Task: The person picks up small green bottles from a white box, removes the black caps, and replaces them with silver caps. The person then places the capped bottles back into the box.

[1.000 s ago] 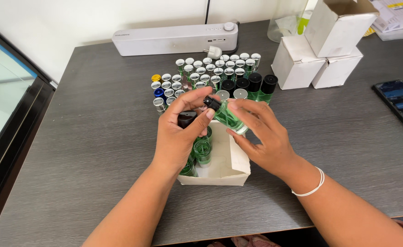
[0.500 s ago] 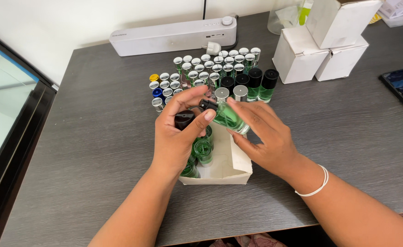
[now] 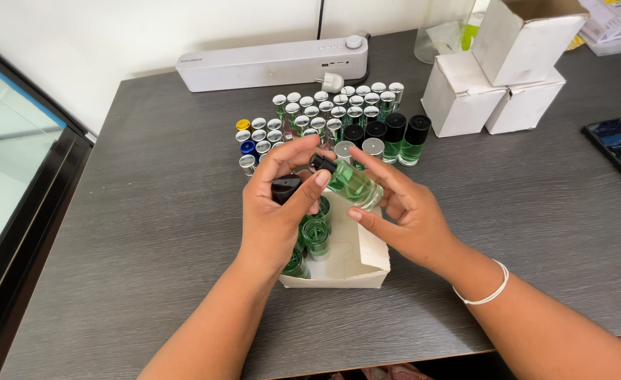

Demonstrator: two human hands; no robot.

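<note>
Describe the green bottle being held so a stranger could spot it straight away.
Start at the dark table and find the open white box near its front edge. Just above it, both hands hold a green bottle tilted on its side. Unlike the capped bottles standing in rows behind, it is lifted off the table, the left hand at its black neck.

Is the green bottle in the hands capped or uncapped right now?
Uncapped: the green bottle lies tilted in the right hand, its black sprayer bare, while the left hand holds a black cap apart.
</note>
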